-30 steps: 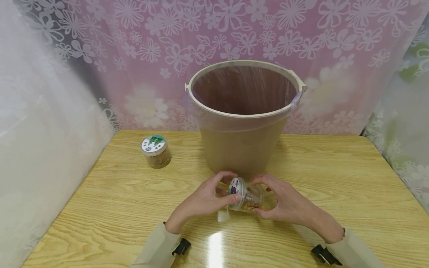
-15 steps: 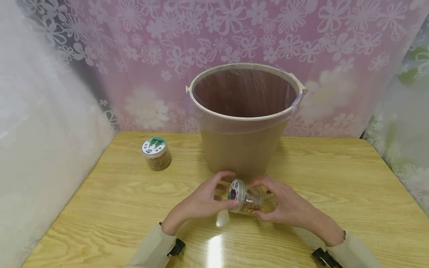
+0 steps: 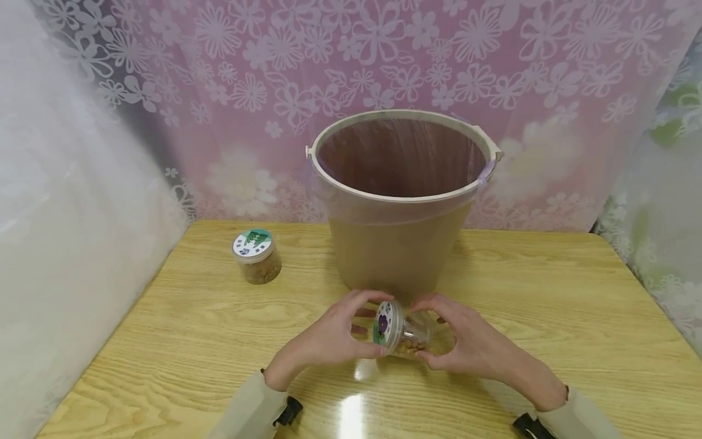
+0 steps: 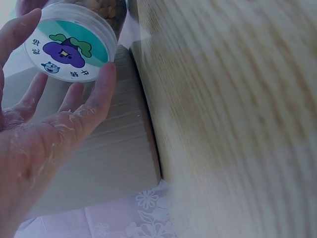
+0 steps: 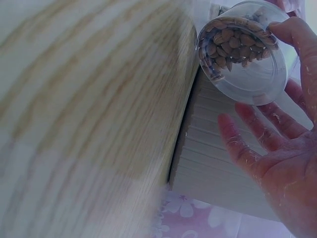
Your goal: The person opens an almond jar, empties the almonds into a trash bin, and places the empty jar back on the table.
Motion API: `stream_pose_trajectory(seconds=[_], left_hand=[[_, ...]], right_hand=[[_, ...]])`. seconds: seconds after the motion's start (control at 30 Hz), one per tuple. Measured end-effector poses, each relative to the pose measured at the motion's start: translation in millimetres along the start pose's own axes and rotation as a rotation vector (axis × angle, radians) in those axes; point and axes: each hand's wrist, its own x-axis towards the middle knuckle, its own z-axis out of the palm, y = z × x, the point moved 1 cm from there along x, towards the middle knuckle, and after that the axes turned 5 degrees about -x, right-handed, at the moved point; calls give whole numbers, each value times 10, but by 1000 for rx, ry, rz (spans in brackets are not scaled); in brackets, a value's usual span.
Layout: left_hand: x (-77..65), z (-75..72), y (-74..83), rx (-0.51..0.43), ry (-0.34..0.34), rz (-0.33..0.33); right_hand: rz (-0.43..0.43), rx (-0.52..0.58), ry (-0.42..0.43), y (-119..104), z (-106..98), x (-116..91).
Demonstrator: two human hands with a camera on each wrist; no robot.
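A clear plastic jar [image 3: 412, 334] with brown nut-like pieces lies tipped on its side between my two hands, low over the table. Its lid faces left and bears a purple and green picture. My left hand [image 3: 337, 334] holds the lid [image 4: 74, 52] by its rim, between thumb and a fingertip; the other fingers are spread behind it. Around the base, my right hand [image 3: 471, 338] grips the jar with thumb and fingers. The right wrist view shows the pieces [image 5: 235, 44] gathered along one side through the jar's clear bottom.
A beige bucket [image 3: 392, 256] lined with a clear bag stands just behind the hands. To the left, a second lidded jar [image 3: 258, 259] stands upright on the wooden table [image 3: 181, 353]. A pink floral curtain [image 3: 252, 122] hangs behind.
The head view has tilted slightly, so everything sits lower in it. My left thumb has slid down to the lower rim of the lid, and the right hand keeps its hold.
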Motion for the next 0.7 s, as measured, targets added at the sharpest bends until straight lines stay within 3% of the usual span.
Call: stream_pose_trajectory(seconds=[0.7], left_hand=[[28, 5, -6, -25, -1, -24]], right_hand=[[2, 33, 4, 2, 5, -4]])
